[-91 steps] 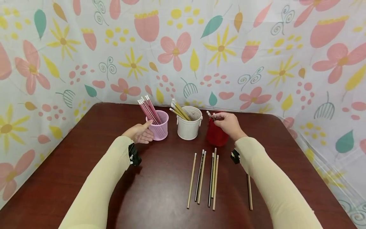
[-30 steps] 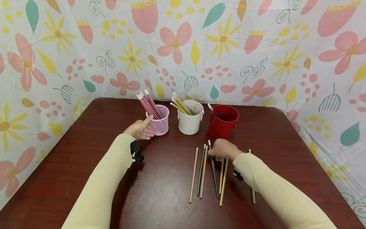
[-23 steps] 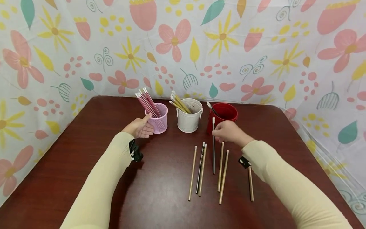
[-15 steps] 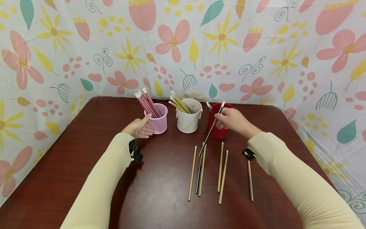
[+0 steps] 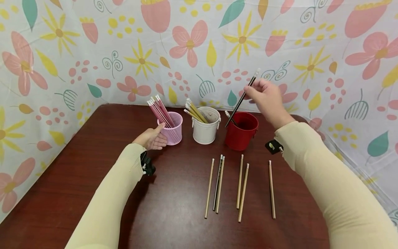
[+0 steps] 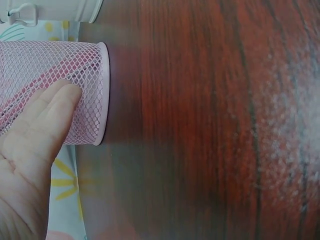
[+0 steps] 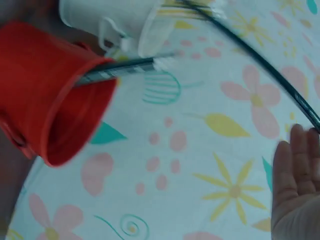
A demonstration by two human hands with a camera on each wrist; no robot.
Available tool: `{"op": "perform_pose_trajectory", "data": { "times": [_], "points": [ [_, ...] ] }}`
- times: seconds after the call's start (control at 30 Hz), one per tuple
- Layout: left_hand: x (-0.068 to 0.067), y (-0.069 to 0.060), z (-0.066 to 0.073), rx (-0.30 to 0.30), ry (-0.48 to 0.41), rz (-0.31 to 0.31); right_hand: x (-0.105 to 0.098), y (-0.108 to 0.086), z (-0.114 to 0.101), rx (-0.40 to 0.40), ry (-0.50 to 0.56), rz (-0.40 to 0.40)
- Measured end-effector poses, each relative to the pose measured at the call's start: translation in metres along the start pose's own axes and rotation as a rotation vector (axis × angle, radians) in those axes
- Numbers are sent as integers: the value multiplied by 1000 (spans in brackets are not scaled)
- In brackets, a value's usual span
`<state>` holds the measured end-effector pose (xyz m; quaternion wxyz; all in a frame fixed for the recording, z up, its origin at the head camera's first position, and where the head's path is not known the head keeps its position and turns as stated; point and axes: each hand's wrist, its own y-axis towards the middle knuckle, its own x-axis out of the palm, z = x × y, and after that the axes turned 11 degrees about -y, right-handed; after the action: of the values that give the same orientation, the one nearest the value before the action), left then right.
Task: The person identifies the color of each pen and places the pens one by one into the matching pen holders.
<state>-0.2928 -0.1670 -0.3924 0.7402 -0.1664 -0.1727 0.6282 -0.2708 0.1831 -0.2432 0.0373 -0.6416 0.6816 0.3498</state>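
Note:
In the head view my right hand [image 5: 268, 100] pinches a black pencil [image 5: 241, 99] near its white eraser end. The pencil slants down, its lower tip by the left rim of the red bucket [image 5: 238, 140]. Another dark pencil [image 7: 117, 71] leans inside that bucket. My left hand [image 5: 152, 138] lies against the pink mesh cup [image 5: 174, 136], thumb near the rim. Its straight fingers [image 6: 57, 102] touch the mesh in the left wrist view. Several pink pencils [image 5: 161, 114] stand in the cup. Between cup and bucket is a white bucket [image 5: 203, 133] with several yellow pencils [image 5: 196, 112].
On the dark wooden table [image 5: 177, 193] lie a gold pencil [image 5: 209, 188] at the left, a black pencil [image 5: 218, 183] beside another gold one, two gold pencils [image 5: 244, 193] crossing slightly, and a lone gold pencil [image 5: 272, 190] at the right. A floral cloth [image 5: 189, 69] hangs behind.
My right hand picked up the black pencil from the table and raised it above the red bucket, swinging its lower end up to the rim. The left hand has stayed at the pink cup.

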Motion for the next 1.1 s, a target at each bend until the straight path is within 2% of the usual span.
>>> {"op": "perform_pose_trajectory", "data": {
  "times": [0.13,0.3,0.4,0.57,0.77,0.97,1.1],
  "points": [
    [0,1,0,0,11,-1,-6,9,-6,-36,152,144],
    [0,2,0,12,16,-6,-10,13,-6,-84,281,308],
    [2,1,1,11,13,-2,-12,14,-3,-109,256,390],
    [1,-1,1,10,11,-2,-7,15,10,-105,202,485],
    [0,0,-1,23,10,-9,12,11,35,-83,279,485],
    [0,3,-2,32,3,-10,32,4,60,-41,190,428],
    [-1,3,-2,30,9,-9,46,-3,80,-16,129,319]
  ]
}}
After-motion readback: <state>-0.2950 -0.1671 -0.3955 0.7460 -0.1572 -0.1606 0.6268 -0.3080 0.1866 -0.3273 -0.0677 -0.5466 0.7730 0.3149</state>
